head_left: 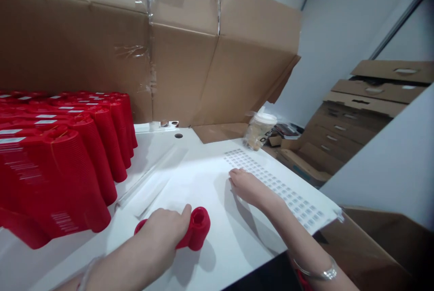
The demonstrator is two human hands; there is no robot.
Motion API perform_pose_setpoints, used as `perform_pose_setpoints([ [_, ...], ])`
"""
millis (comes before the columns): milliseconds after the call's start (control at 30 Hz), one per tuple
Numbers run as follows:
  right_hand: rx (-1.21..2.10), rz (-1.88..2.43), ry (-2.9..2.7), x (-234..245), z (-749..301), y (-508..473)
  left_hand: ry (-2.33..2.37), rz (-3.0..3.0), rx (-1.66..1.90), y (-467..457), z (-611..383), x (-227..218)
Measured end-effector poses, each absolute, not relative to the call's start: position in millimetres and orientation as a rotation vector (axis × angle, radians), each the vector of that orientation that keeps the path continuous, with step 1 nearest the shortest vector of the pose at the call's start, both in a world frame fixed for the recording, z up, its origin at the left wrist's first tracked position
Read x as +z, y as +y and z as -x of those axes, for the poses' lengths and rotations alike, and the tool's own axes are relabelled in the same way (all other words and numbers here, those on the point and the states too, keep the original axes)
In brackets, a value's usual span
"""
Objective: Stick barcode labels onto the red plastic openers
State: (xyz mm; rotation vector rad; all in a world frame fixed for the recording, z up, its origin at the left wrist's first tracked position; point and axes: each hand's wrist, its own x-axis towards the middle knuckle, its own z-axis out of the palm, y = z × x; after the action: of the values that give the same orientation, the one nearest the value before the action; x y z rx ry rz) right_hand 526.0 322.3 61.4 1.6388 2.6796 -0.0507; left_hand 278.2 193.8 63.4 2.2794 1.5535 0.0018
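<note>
My left hand (pixel 166 227) is wrapped round a red plastic piece (pixel 200 227). One rounded end of it, with a hole in the top, sticks out past my thumb, and a bit of red shows on the other side. My right hand (pixel 246 184) rests at the left edge of a white sheet with rows of small printed labels (pixel 288 191). Its fingers are pressed together, and whatever they pinch is hidden. Rows of stacked red pieces (pixel 77 164) stand at the left, with white labels on the upper ones.
The white table (pixel 217 191) lies under both hands. Clear plastic strips (pixel 149 187) lie near the red stacks. A bagged lidded cup (pixel 259 130) stands at the back right. Tall cardboard (pixel 190 64) closes off the rear. Cardboard boxes (pixel 339 123) are piled beyond the right edge.
</note>
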Motion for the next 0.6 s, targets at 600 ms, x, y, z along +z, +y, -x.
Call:
perform_pose_setpoints([
  [600,-0.507,-0.721,3.060,82.3,-445.0,244.1,1.621,-2.241,0.600,157.1,-224.2,19.7],
])
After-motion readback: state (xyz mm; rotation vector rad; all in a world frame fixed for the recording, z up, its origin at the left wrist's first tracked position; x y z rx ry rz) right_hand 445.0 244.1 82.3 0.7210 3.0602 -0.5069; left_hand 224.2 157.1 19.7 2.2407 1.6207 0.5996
